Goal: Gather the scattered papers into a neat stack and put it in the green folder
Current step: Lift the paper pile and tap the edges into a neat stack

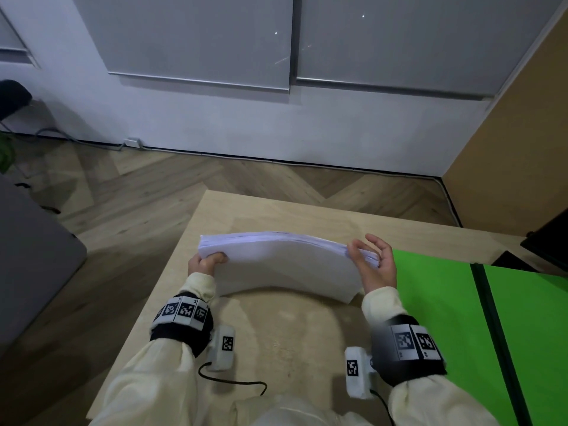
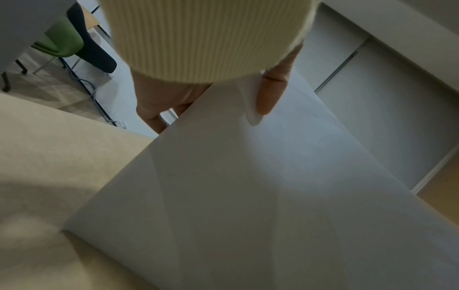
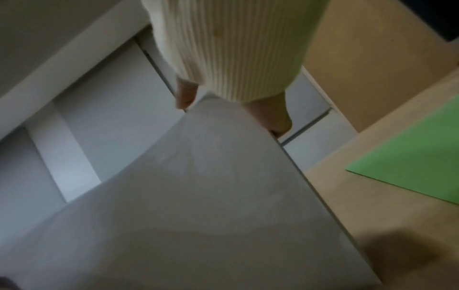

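A thick stack of white papers [image 1: 285, 265] stands on its long lower edge on the wooden table [image 1: 276, 339], bowed upward in the middle. My left hand [image 1: 206, 262] grips its left end, thumb on the near face. My right hand [image 1: 373, 262] pinches its right end, thumb in front and fingers behind. The green folder [image 1: 439, 302] lies open flat on the table just right of my right hand. In the left wrist view the paper stack [image 2: 248, 196] fills the frame below my left hand [image 2: 211, 98]. The right wrist view shows the paper stack [image 3: 211, 196], my right hand [image 3: 231, 109] and a corner of the green folder [image 3: 417, 160].
The folder's dark spine [image 1: 491, 327] runs between its two green halves. A black object [image 1: 550, 241] sits at the table's far right corner. A cable [image 1: 233, 381] trails from my left wrist camera. A grey sofa [image 1: 33, 259] stands on the left beyond the table's edge.
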Demonstrator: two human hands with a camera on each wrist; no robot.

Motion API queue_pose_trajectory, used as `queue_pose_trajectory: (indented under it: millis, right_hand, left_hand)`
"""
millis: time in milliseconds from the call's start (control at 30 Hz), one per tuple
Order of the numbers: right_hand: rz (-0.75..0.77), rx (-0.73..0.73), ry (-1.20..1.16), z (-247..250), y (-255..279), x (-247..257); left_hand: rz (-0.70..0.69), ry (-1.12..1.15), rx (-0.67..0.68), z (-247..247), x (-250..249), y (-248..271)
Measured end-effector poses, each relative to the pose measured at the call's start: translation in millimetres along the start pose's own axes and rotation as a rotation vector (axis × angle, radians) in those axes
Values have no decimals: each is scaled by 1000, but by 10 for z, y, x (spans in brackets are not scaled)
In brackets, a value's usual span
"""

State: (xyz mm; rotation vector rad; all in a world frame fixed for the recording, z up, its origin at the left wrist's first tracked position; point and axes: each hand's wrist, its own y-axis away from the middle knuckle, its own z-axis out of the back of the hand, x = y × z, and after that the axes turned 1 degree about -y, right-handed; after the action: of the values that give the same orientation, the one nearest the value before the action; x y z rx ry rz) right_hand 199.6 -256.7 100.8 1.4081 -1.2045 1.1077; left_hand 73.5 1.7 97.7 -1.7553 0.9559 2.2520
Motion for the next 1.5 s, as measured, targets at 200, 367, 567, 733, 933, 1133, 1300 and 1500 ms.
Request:
queue_pose_trajectory:
  millis: [200,367,567,733,933,1133,1300,1500]
  right_hand:
    - [-68,243,261,176,8,-159]
    - [-45,34,230,103,-40,39]
    - [-14,50,149,175,-18,146]
    - [-35,-127,125,70,36,10]
    - [95,-197,115,16,-1,-63]
    - [29,-30,102,113,5,-109]
    - [-156,28,305,247,29,-175]
    - [-122,52,270,112,35,96]
  left_hand:
    - [49,-38,63,-19,15,36]
    - [-21,-24,-6,-91,-36,78]
    - [-196,101,45,-46,-157,147]
    - [-243,175,-14,-105,-24,180]
    - [-186,122,-224,-256,11,206]
    - [-221,12,-220,-268,-40,166]
    - [-373,-115,-22,-155,62,74]
    - [-453,-78,188,-84,-9,93]
